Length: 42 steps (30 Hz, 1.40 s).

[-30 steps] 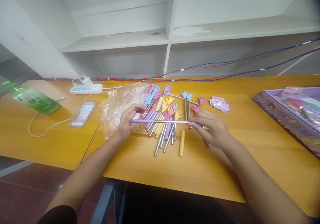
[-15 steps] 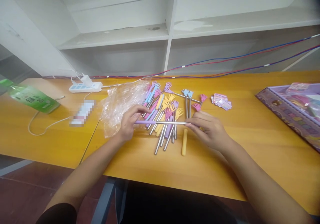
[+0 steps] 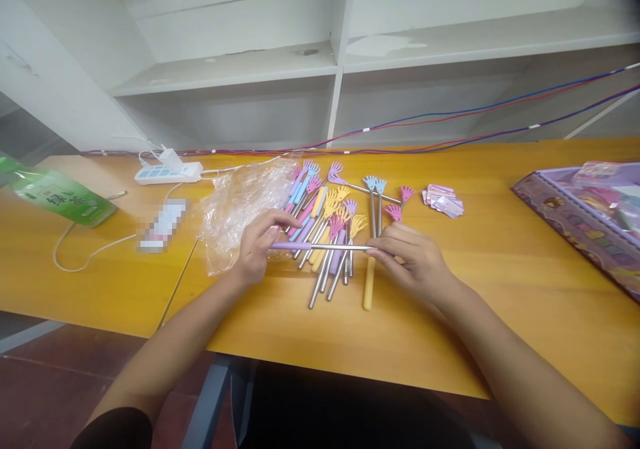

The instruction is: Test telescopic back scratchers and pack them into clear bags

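My left hand (image 3: pixel 254 249) is closed around the purple handle of a telescopic back scratcher (image 3: pixel 295 245), held level above the table. My right hand (image 3: pixel 410 255) pinches the far end of its metal rod, and its fingers hide the tip. Beneath and behind the rod lies a pile of back scratchers (image 3: pixel 320 212) with pink, blue, yellow and purple hand-shaped heads. Beside my right hand, blue-headed scratchers (image 3: pixel 375 199) and pink-headed ones (image 3: pixel 394 212) lie apart from the pile. A yellow handle (image 3: pixel 369 285) shows just below the right fingers.
A clear plastic bag (image 3: pixel 235 202) lies left of the pile. Farther left are a power strip (image 3: pixel 170 172), a blurred-out object (image 3: pixel 163 225) and a green bottle (image 3: pixel 60 195). Small cards (image 3: pixel 443 200) and a patterned box (image 3: pixel 575 215) are at right. Cables run along the shelf (image 3: pixel 240 75).
My right hand has shifted slightly left, toward the left hand, along with the rod's end. Both hands keep their hold, and the view has moved a little.
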Each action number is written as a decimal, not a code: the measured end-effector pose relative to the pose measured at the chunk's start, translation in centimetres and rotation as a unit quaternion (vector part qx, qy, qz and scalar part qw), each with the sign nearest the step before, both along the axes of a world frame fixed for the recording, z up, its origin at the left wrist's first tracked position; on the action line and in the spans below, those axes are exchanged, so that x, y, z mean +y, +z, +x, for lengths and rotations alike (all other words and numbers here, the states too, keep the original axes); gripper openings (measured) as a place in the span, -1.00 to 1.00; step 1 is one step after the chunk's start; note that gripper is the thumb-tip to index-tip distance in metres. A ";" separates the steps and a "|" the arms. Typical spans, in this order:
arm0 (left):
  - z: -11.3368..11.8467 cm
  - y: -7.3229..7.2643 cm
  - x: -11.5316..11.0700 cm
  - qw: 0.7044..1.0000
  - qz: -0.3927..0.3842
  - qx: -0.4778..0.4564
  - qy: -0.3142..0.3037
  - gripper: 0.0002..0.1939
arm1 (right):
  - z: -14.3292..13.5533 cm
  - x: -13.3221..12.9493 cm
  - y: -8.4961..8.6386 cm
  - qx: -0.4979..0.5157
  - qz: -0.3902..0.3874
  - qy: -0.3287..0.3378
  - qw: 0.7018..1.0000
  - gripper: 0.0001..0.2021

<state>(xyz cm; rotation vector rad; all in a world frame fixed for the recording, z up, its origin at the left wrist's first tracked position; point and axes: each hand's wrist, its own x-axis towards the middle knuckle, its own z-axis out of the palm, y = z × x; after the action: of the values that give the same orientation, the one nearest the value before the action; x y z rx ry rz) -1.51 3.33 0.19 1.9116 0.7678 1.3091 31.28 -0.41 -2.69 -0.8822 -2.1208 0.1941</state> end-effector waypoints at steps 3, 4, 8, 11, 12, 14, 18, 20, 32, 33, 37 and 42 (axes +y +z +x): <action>0.0 -0.1 0.0 1.000 0.003 0.005 -0.002 -0.52 | -0.1 -0.1 0.0 -0.009 0.012 0.002 1.000 -0.88; 0.0 -0.1 0.0 1.000 0.005 0.006 -0.005 -0.52 | -0.2 -0.1 0.0 -0.012 0.016 0.003 1.000 -0.88; 0.0 -0.4 0.1 1.000 0.015 0.005 -0.008 -0.52 | -0.5 -0.2 0.0 -0.019 0.037 0.010 0.999 -0.89; 0.1 -0.6 0.0 1.000 0.016 0.010 -0.006 -0.51 | -0.8 -0.3 0.0 -0.023 0.047 0.013 0.999 -0.90; 0.2 -0.7 -0.1 1.000 0.016 0.012 -0.008 -0.52 | -0.9 -0.3 0.0 -0.023 0.047 0.013 0.999 -0.90; 0.3 -0.7 -0.2 1.000 0.016 0.013 -0.014 -0.55 | -1.0 -0.4 0.1 -0.021 0.048 0.014 0.999 -0.91; 0.5 -0.7 -0.3 1.000 0.017 0.011 -0.020 -0.58 | -1.3 -0.4 0.1 -0.020 0.050 0.017 0.998 -0.91; 0.5 -0.5 -0.4 1.000 0.017 0.012 -0.020 -0.58 | -1.5 -0.4 0.1 -0.020 0.052 0.017 0.998 -0.91; 0.7 -0.8 -0.7 1.000 0.021 0.015 -0.016 -0.57 | -2.1 -0.8 -0.3 -0.013 0.049 0.019 0.999 -0.89; 0.7 -0.9 -0.7 0.999 0.021 0.018 -0.015 -0.57 | -2.2 -0.8 -0.3 -0.014 0.051 0.019 0.998 -0.89; 0.8 -0.9 -0.9 0.999 0.022 0.023 -0.021 -0.58 | -2.3 -0.8 -0.2 -0.012 0.052 0.019 0.998 -0.88; 0.9 -1.0 -1.0 0.999 0.025 0.020 -0.013 -0.56 | -2.5 -0.9 -0.3 -0.011 0.057 0.018 0.998 -0.86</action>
<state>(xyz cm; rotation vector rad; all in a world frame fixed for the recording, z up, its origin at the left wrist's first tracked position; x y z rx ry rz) -0.60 2.30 -0.80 1.9856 0.7353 1.2892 28.77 -1.27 -3.02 -0.7824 -2.1471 0.0802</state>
